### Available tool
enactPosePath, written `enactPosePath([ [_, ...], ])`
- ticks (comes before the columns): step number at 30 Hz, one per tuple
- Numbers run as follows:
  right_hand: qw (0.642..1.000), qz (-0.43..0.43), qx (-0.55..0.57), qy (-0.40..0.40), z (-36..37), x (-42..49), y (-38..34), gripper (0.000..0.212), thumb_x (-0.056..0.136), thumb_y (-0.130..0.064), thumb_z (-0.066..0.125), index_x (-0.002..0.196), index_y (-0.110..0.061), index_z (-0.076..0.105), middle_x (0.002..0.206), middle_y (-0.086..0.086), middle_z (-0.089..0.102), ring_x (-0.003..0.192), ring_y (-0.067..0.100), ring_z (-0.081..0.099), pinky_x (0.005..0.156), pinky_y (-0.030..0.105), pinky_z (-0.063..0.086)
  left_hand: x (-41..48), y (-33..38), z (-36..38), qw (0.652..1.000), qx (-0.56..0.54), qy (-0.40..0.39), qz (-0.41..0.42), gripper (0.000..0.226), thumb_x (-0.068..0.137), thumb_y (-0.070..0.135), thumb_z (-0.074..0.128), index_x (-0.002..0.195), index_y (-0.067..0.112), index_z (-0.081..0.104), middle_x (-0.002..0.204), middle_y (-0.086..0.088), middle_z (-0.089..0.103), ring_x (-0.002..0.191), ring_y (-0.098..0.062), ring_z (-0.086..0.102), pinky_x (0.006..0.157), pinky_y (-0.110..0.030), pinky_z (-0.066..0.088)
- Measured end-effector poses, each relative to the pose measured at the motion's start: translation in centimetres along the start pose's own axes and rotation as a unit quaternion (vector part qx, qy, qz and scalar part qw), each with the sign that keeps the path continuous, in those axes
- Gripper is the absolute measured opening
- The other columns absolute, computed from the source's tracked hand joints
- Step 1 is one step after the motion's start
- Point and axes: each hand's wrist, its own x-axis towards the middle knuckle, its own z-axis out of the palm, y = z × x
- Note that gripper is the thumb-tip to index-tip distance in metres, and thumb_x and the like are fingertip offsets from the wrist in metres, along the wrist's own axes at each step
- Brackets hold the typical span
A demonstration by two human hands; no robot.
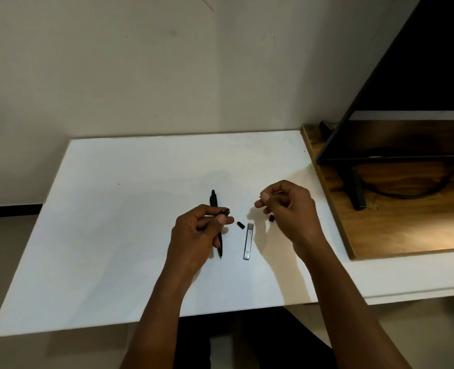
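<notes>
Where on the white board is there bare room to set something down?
The left half of the white board, from its left edge to the left hand, is bare; so is the far strip between the wall and the pen. It is crowded from the pen to the right hand: small black cap, lead case.

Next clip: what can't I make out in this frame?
Head view only.
1. Left hand pinches a dark piece; whether it belongs to the black pencil beneath is hidden by its fingers.
2. Right hand holds a dark bit, mostly covered by curled fingers; too small to identify.
3. Print on the lead case: too small.
4. Monitor: cut off by the right edge.
</notes>
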Motion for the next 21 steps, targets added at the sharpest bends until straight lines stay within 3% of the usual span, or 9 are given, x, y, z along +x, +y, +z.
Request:
enactPosePath([
  [2,0.996,-0.039,-0.076,-0.006,0.1,0.0,0.2,0.008,0.091,-0.016,0.068,0.086,-0.018,0.074,0.08,-0.006,0.076,0.07,0.002,0.066,0.065,0.016,0.049,0.1,0.0,0.0,1.0,-0.008,0.022,0.002,0.011,0.097,0.017,0.065,0.103,0.016,0.074,0.092,0.004,0.081,0.048,0.0,0.057,0.043,-0.015,0.04],
  [4,0.987,-0.072,-0.138,-0.051,0.7,-0.2,0.1,0.007,0.088,-0.021,0.073,0.083,-0.022,0.077,0.077,-0.014,0.073,0.071,-0.004,0.061,0.063,0.006,0.042,0.1,0.0,0.0,0.999,-0.004,0.035,0.006,0.011,0.097,0.017,0.065,0.104,0.016,0.073,0.091,0.004,0.081,0.048,-0.004,0.054,0.047,-0.018,0.043],
  [6,0.968,-0.1,-0.2,-0.113,1.3,-0.4,0.0,0.007,0.085,-0.021,0.074,0.08,-0.024,0.078,0.074,-0.018,0.071,0.073,-0.008,0.059,0.063,0.006,0.04,0.1,0.0,-0.1,0.999,0.0,0.043,0.007,0.01,0.097,0.018,0.065,0.102,0.018,0.073,0.091,0.004,0.081,0.049,-0.008,0.052,0.048,-0.023,0.044],
  [10,0.926,-0.128,-0.297,-0.195,2.2,-1.0,0.2,0.008,0.085,-0.026,0.074,0.086,-0.029,0.081,0.078,-0.014,0.069,0.091,0.011,0.055,0.079,0.031,0.046,0.2,0.0,-0.3,0.998,0.011,0.067,0.004,0.008,0.096,0.021,0.065,0.099,0.023,0.072,0.089,0.009,0.081,0.052,-0.011,0.053,0.049,-0.025,0.045],
  [17,0.919,-0.152,-0.321,-0.171,2.7,-0.8,0.8,0.006,0.084,-0.03,0.075,0.085,-0.03,0.08,0.072,-0.018,0.057,0.087,0.011,0.048,0.075,0.031,0.042,0.2,0.0,-0.4,0.998,0.017,0.058,0.002,0.007,0.096,0.023,0.066,0.096,0.028,0.071,0.088,0.011,0.08,0.05,-0.008,0.054,0.045,-0.021,0.044],
  [21,0.927,-0.149,-0.305,-0.158,2.5,-0.8,1.0,0.005,0.084,-0.026,0.075,0.084,-0.029,0.079,0.077,-0.016,0.067,0.081,0.006,0.05,0.072,0.026,0.04,0.2,0.0,-0.4,0.998,0.017,0.057,0.001,0.007,0.096,0.023,0.066,0.096,0.028,0.071,0.088,0.012,0.08,0.05,-0.009,0.054,0.046,-0.021,0.045],
])
